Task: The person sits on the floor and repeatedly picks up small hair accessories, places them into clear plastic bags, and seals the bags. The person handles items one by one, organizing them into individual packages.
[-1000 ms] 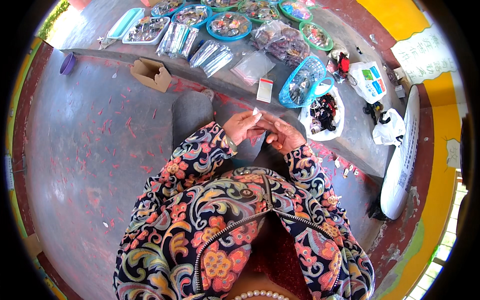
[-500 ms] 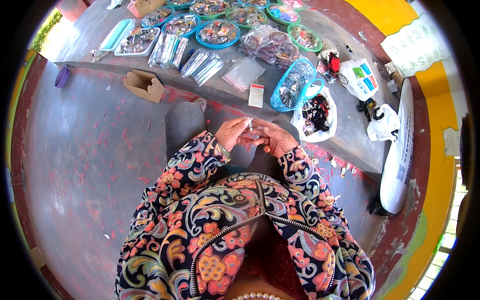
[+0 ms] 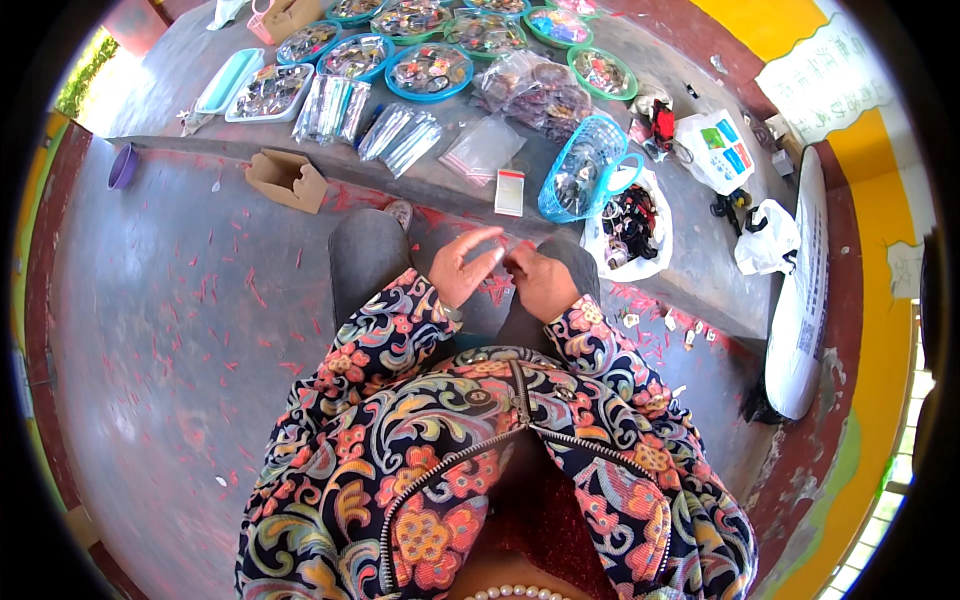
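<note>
Above my lap, my left hand (image 3: 466,268) is open, its thumb and fingers spread with nothing visible in them. Close to its right, my right hand (image 3: 545,283) has its fingers curled into a pinch, their tips turned toward the left hand. Whatever the pinch holds, if anything, is too small to make out. The two hands appear slightly apart. Just beyond them, on the raised ledge, lie a small white card with a red band (image 3: 509,193) and transparent plastic bags (image 3: 484,150). A blue plastic basket (image 3: 582,178) with a handle stands nearby.
A white bag of dark small items (image 3: 652,258) sits right of the basket. Farther back are blue bowls (image 3: 430,72), a green bowl (image 3: 603,73) and wrapped bundles (image 3: 402,138). A cardboard box (image 3: 286,181) and a purple bowl (image 3: 123,167) stand left. Red scraps litter the floor.
My hands have drawn apart. The small shiny transparent piece between them is no longer visible. My left fingers have spread, and my right fingers have curled inward.
</note>
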